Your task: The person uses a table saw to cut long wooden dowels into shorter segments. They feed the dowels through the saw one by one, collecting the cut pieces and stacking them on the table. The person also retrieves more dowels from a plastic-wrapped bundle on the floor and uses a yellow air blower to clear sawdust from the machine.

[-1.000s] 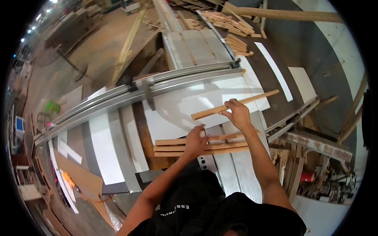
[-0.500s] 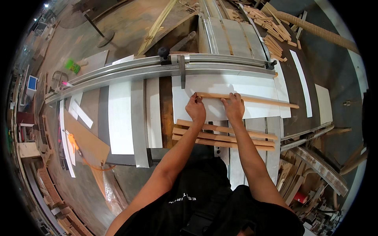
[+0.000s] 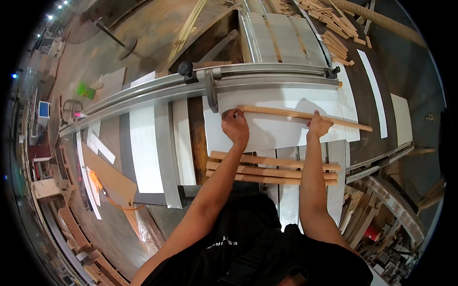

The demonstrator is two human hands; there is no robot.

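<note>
Left hand [image 3: 235, 127] pinching one end of the wooden stick [image 3: 279, 112], right hand [image 3: 320, 126] gripping farther along! Three more sticks [image 3: 272, 170] lie nearby.

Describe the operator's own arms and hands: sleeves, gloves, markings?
Left hand and right hand both ungloved. Forearms uncovered, with no watch, band or cable visible on them. Short black sleeves, plain as far as seen, belong to a black top with white lettering on the front.
</note>
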